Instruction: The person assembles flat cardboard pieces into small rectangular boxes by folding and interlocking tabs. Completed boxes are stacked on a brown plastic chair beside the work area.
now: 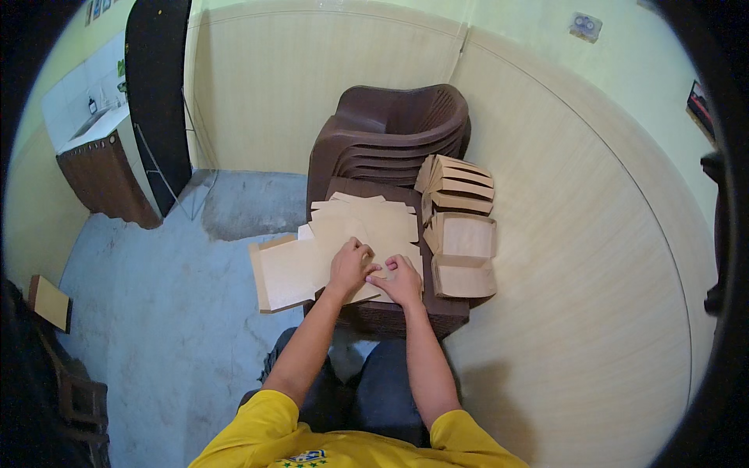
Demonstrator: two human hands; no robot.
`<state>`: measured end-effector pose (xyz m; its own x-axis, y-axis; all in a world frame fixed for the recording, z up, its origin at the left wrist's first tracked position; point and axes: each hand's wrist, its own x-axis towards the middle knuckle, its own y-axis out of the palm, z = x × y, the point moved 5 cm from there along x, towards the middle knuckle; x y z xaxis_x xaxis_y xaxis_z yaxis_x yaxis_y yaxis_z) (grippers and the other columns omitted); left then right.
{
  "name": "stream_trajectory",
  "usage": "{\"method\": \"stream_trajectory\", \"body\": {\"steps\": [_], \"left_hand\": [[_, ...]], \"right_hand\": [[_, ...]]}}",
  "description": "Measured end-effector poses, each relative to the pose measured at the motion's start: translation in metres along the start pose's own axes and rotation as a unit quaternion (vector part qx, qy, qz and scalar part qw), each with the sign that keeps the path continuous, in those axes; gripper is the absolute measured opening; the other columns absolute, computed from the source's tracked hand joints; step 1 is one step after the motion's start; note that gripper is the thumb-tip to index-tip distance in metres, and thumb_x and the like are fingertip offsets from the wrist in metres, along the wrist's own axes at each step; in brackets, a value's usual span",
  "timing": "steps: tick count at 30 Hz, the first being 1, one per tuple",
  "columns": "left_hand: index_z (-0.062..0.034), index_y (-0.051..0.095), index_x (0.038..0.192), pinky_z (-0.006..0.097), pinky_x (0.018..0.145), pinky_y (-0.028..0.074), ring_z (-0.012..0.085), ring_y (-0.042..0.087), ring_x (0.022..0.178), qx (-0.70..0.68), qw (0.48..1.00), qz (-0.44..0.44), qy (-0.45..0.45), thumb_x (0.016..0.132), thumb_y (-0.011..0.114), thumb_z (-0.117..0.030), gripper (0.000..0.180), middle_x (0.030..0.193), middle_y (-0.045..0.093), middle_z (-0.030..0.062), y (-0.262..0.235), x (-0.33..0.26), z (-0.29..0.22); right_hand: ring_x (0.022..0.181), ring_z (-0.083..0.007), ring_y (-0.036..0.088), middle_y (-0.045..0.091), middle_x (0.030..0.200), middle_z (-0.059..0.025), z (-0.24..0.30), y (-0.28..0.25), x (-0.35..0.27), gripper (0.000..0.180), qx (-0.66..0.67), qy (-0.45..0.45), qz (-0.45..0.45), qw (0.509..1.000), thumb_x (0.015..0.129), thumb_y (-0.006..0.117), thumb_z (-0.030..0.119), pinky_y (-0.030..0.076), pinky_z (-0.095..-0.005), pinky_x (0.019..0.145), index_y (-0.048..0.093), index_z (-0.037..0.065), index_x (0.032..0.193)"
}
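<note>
My left hand [353, 269] and my right hand [401, 282] are close together over a pile of flat brown cardboard blanks [367, 222]. The fingers of both hands are bent, with thumbs nearly meeting, and both seem to pinch the near part of the top cardboard blank [338, 232]. What lies right between the fingertips is too small to make out. Left of my left hand, a partly folded cardboard box [285, 273] with raised edges sticks out past the pile.
The pile rests on a stack of brown plastic chairs [390, 136]. On the right stand opened cardboard boxes [466, 256] and several nested ones [460, 184], close to the beige wall panel [577, 257]. A sink counter [109, 168] is far left, above a blue-grey floor [172, 312].
</note>
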<state>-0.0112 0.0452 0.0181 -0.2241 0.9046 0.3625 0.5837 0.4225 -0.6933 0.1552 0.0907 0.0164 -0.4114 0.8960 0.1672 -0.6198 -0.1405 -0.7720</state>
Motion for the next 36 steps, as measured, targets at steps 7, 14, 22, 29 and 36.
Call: {"method": "stream_trajectory", "body": {"steps": [7,14,22,29,36], "left_hand": [[-0.0084,0.074,0.115,0.048,0.101,0.052,0.0362,0.063,0.117,-0.018,1.0,0.02,-0.008,0.09,0.083,-0.033,0.036,0.124,0.064,0.0158,0.01,0.01,-0.001],[-0.0089,0.056,0.152,0.061,0.13,0.017,0.0384,0.026,0.161,0.222,0.972,-0.01,-0.075,0.1,0.068,-0.043,0.064,0.168,0.041,0.0185,0.024,0.006,0.011],[-0.0092,0.07,0.13,0.044,0.117,0.045,0.0342,0.058,0.135,-0.131,0.971,0.201,0.022,0.079,0.09,-0.025,0.057,0.144,0.064,0.0137,0.001,-0.002,0.045],[-0.01,0.071,0.128,0.047,0.112,0.048,0.0375,0.059,0.129,-0.093,0.99,0.07,0.075,0.078,0.091,-0.023,0.055,0.132,0.066,0.0133,-0.014,-0.014,0.031],[-0.0149,0.073,0.132,0.047,0.114,0.046,0.0369,0.057,0.132,-0.084,0.99,0.08,0.079,0.08,0.089,-0.023,0.055,0.134,0.065,0.013,-0.013,-0.011,0.03]], "right_hand": [[0.088,-0.0215,0.069,0.071,0.098,-0.0064,-0.029,-0.007,0.033,0.056,0.095,0.04,0.034,0.994,0.075,0.095,0.012,0.057,-0.0372,0.079,0.06,0.009,0.119],[0.078,-0.013,0.064,0.069,0.09,-0.0043,-0.055,0.017,0.034,0.052,0.211,0.078,0.033,0.974,0.083,0.087,0.002,0.054,-0.0324,0.071,0.054,0.004,0.122],[0.089,-0.0201,0.071,0.074,0.1,-0.0077,-0.045,0.019,0.027,0.048,0.151,0.124,-0.038,0.98,0.087,0.088,0.029,0.057,-0.0378,0.081,0.071,0.007,0.126],[0.071,-0.0177,0.062,0.071,0.091,-0.0022,-0.017,0.016,0.005,0.043,0.079,0.024,-0.094,0.992,0.078,0.091,0.023,0.054,-0.0356,0.072,0.078,0.012,0.118],[0.078,-0.0197,0.066,0.074,0.09,-0.0039,0.009,0.004,-0.008,0.022,0.065,-0.036,-0.056,0.996,0.079,0.085,0.017,0.055,-0.0345,0.074,0.078,0.009,0.099]]}}
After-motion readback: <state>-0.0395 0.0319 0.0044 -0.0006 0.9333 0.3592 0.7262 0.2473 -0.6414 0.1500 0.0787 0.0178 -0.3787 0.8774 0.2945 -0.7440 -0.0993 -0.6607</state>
